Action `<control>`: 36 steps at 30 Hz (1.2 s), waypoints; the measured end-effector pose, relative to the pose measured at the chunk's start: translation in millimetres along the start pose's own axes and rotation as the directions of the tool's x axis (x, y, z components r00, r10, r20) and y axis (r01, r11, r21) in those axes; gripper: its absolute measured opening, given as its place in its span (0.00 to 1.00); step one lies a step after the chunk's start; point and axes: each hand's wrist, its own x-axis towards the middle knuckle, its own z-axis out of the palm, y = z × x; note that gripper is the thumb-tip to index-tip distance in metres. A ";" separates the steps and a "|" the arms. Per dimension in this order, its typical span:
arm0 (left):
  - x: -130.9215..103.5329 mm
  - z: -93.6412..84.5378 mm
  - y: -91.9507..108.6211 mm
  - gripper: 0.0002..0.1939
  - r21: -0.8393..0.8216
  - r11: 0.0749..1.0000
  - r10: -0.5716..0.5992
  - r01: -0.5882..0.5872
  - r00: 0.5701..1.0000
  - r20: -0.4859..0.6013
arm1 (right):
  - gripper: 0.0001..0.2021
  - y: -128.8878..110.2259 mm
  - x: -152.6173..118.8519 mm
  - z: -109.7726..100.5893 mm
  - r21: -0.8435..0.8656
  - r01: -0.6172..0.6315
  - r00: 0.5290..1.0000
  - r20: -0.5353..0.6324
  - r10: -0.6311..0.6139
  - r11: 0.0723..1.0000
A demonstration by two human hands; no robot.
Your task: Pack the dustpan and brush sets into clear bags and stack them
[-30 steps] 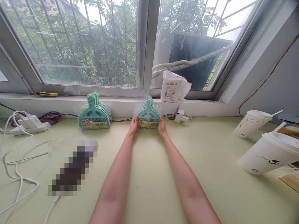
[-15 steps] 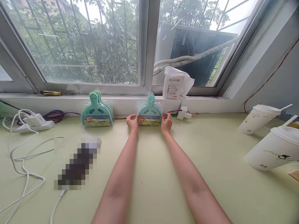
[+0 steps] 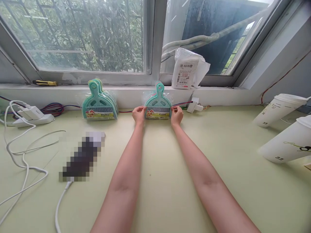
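A stack of packaged mini dustpan and brush sets [image 3: 159, 103], teal in front with a pinkish edge behind, stands upright against the wall below the window. My left hand [image 3: 139, 115] pinches its left edge between thumb and fingers. On the opposite edge my right hand [image 3: 177, 115] grips in the same way. Further left, a second stack of dustpan and brush sets [image 3: 100, 102], teal with yellow-green behind, leans on the wall in clear wrapping, untouched. Both stacks carry a printed label along the bottom.
At left lie a white power strip [image 3: 34, 119], looped cables [image 3: 26, 161] and a pixelated dark object [image 3: 80, 158]. A screwdriver [image 3: 45, 83] and a white wrapped package [image 3: 187, 69] rest on the sill. A white plug [image 3: 194, 105] and two lidded cups [image 3: 279, 110] are at right.
The camera has tilted down, so the sill and table sit higher in view. Both hands keep their hold on the right stack, which stays against the wall.
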 end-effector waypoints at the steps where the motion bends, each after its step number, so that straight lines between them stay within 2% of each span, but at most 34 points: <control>1: 0.2 0.3 0.2 0.12 0.002 1.000 -0.004 0.004 1.000 -0.002 | 0.10 0.0 0.2 0.1 -0.003 0.003 1.000 -0.001 -0.003 1.000; 5: 1.3 2.5 -0.9 0.13 -0.039 0.999 -0.029 0.030 0.999 0.020 | 0.10 0.7 1.4 0.5 -0.006 0.004 1.000 -0.009 -0.004 1.000; 8: 1.9 3.5 -2.8 0.16 -0.137 0.982 -0.127 0.133 0.991 0.047 | 0.11 1.6 2.2 0.5 -0.001 -0.016 1.000 0.003 0.016 1.000; 11: 2.3 2.7 -4.3 0.21 -0.248 0.938 -0.231 0.241 0.970 0.069 | 0.12 2.5 2.5 0.7 0.000 -0.050 0.998 0.023 0.050 0.999; 16: 5.9 -2.2 -8.2 0.31 -0.284 0.912 -0.286 0.294 0.956 0.073 | 0.12 6.6 1.9 1.9 0.023 -0.078 0.996 0.044 0.077 0.997; 21: 11.0 -5.1 -18.2 0.30 -0.281 0.913 -0.256 0.297 0.951 0.175 | 0.18 20.7 4.1 5.0 0.019 -0.069 0.997 0.024 0.069 0.997; 26: 7.8 3.3 -25.3 0.35 -0.207 0.959 -0.138 0.191 0.959 0.246 | 0.27 34.6 8.8 11.9 0.072 0.075 0.995 0.060 -0.079 0.995; 29: 4.2 10.7 -25.9 0.36 -0.186 0.972 -0.088 0.146 0.953 0.289 | 0.31 37.5 10.2 17.5 0.124 0.121 0.980 0.141 -0.138 0.985; 36: 4.2 22.0 -33.2 0.26 -0.173 0.972 -0.104 0.161 0.948 0.301 | 0.34 42.3 9.0 26.0 0.156 0.090 0.912 0.384 -0.144 0.984</control>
